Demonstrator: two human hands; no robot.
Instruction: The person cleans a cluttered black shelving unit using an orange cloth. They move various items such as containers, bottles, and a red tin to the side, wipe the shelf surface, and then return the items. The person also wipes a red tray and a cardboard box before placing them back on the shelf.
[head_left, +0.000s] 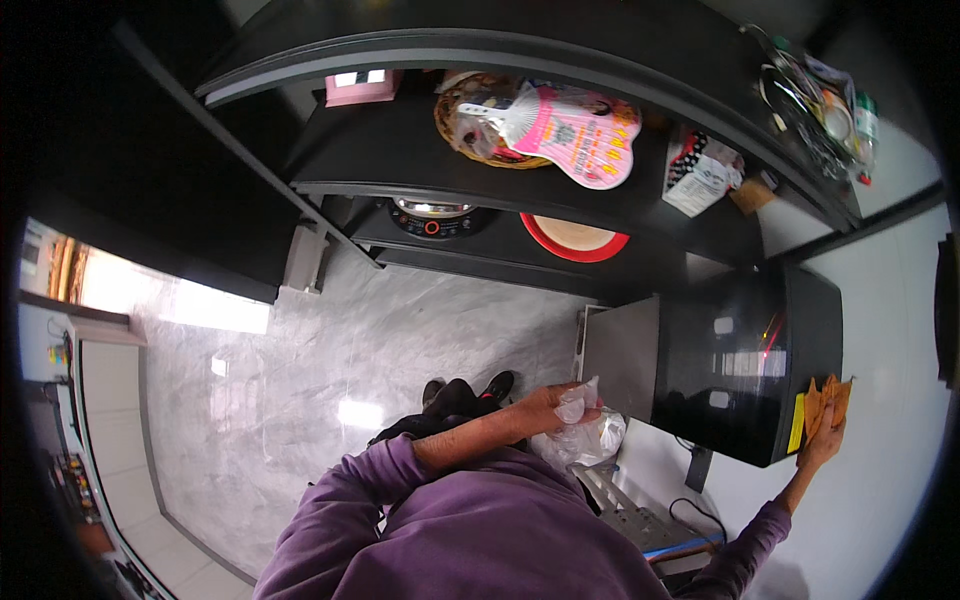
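Observation:
My left hand (551, 411) grips the bunched top of a translucent white plastic bag (581, 442) in front of my body; the bag's contents cannot be made out. My right hand (823, 439) reaches out to the right and holds an orange-brown cloth (829, 401) against the upper edge of a glossy black box-shaped appliance (750, 367). Beside the cloth, a yellow label (796, 424) is stuck on the appliance. A grey panel (621, 356) forms the side of the appliance nearer my left hand.
A black shelf unit (375, 154) stands ahead, bearing a wicker basket (457, 142), a pink hand fan (581, 139), an induction cooker (433, 225) and a red-rimmed round tray (577, 236). Cables and bottles crowd its top right. A folded step ladder (637, 529) leans beside me.

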